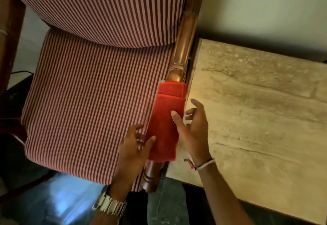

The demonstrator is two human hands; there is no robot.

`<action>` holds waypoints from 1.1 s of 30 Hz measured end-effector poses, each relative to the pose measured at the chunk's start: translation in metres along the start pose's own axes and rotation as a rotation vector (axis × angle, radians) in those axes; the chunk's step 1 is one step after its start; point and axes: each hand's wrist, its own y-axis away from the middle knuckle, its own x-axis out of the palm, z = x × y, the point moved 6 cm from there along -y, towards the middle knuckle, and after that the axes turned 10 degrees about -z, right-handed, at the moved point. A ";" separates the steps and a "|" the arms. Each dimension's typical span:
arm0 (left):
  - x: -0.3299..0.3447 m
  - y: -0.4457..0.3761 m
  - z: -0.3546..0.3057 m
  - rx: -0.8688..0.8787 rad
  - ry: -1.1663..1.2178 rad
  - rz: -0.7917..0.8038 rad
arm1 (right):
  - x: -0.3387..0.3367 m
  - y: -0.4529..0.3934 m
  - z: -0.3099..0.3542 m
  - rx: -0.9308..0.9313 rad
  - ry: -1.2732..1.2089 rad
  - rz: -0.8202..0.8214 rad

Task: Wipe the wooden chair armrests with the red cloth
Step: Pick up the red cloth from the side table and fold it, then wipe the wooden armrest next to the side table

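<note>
A folded red cloth lies draped along the right wooden armrest of a chair with red-and-white striped cushions. My left hand hovers at the cloth's lower left edge, its thumb just touching the fabric and its fingers spread. On the cloth's right side my right hand is open, with one fingertip resting on the cloth. Neither hand grips it. The armrest's turned front end sticks out below the cloth. The left armrest shows at the far left edge.
A pale stone-topped side table stands tight against the chair's right side. A light wall rises behind it. The floor below is dark. A watch sits on my left wrist, and a thread band circles my right wrist.
</note>
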 end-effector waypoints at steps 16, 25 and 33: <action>0.036 -0.192 0.100 0.977 -0.654 -0.155 | 0.095 0.007 0.023 -0.395 0.668 -0.440; 0.039 -0.191 0.103 1.025 -0.623 -0.243 | 0.088 -0.063 0.064 -0.459 0.714 -0.455; 0.038 -0.192 0.103 1.049 -0.637 -0.261 | 0.095 0.053 0.001 -0.292 0.735 -0.360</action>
